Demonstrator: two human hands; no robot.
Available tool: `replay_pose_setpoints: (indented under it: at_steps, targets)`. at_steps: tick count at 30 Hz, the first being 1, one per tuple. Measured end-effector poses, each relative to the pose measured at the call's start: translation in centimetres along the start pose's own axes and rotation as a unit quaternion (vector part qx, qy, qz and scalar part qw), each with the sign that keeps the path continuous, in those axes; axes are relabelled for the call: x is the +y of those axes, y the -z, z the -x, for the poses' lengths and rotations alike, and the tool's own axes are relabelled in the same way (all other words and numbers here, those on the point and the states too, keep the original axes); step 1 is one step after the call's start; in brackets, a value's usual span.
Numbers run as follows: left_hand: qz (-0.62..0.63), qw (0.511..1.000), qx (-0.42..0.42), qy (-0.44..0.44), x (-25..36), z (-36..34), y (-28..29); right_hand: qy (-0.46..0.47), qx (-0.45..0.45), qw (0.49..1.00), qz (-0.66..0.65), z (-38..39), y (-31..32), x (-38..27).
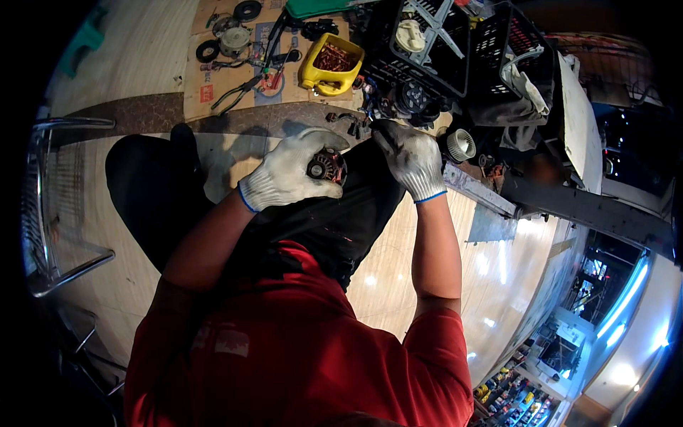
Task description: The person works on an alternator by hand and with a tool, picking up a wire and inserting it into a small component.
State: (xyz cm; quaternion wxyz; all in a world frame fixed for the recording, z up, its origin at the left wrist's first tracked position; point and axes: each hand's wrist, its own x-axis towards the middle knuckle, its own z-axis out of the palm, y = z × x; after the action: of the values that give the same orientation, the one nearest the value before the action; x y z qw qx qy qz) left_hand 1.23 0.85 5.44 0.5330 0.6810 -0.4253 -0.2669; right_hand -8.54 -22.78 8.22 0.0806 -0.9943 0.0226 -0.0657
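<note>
My left hand (295, 171), in a white knit glove, is wrapped round a small round motor part (326, 166) above my lap. That part has a dark centre and copper windings facing up. My right hand (414, 158), gloved alike with dark-stained fingers, is held over my right knee, apart from the motor part. Its fingers curl downward, and whatever they may hold is hidden. Just beyond it lie dark motor parts (414, 98). A white finned blower wheel (461, 144) sits to the right of this hand.
Cardboard (274, 99) on the floor ahead bears pliers (238, 94), black rings and a round motor housing (233, 40). A cut yellow jug (310, 73) contains copper scraps. Black plastic crates (455, 78) stand at far right. A metal beam (478, 188) runs right; a chrome-framed chair (78, 274) stands left.
</note>
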Motion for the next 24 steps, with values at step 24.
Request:
replay_pose_setpoints:
  at_steps: [24]
  targets:
    - [0.531, 0.783, 0.253, 0.202, -7.6, -0.4, 0.1, -0.455, -0.156, 0.827, 0.292, 31.6, 13.4, 26.6]
